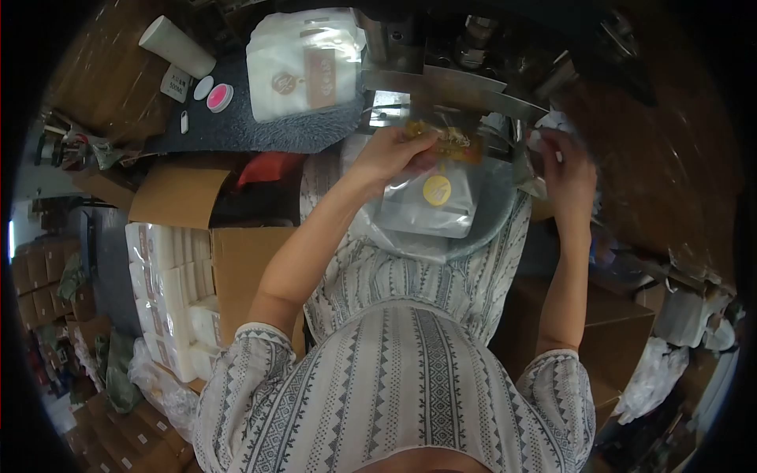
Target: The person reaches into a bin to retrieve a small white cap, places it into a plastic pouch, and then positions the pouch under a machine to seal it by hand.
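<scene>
yellow packet (460,147) lies against the left hand's (400,152) fingertips.

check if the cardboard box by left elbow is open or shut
Open: the box has a flap folded out and white packs showing inside.

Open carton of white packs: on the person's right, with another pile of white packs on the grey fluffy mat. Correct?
Side is wrong: the head view shows the open carton of white packs on the person's left. The other pile is on the grey fluffy mat, as you say.
</scene>
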`<state>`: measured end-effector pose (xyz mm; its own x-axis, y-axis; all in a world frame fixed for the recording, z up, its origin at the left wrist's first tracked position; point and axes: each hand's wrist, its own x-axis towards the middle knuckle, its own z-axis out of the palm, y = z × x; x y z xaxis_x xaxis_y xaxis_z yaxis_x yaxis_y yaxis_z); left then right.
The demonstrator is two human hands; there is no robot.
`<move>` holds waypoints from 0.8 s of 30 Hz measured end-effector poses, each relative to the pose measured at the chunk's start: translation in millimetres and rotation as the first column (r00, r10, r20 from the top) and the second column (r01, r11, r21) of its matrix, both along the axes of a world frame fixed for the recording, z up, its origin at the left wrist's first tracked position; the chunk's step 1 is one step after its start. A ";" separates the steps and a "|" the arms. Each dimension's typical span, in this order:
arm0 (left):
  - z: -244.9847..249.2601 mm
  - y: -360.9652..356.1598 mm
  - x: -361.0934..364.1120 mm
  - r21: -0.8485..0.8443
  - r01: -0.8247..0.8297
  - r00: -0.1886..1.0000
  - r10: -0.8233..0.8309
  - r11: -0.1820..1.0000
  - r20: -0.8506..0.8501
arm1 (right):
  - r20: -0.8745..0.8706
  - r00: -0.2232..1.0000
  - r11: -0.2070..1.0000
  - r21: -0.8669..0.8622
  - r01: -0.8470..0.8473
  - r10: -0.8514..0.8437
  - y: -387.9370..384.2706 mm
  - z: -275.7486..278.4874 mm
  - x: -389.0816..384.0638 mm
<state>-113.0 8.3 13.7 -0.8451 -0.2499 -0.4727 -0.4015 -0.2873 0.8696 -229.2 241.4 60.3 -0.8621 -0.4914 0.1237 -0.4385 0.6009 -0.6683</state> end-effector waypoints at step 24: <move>15.4 -34.7 93.7 -0.928 -0.287 0.956 0.015 0.237 -0.291 | -0.030 0.991 0.984 0.114 0.135 -0.133 3.9 13.7 -10.8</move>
<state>-19.3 -26.4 29.1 -0.7627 -0.5310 0.3693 -0.2539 0.7709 0.5842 -239.9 245.3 74.0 -0.9188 -0.3836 0.0932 -0.3629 0.7277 -0.5820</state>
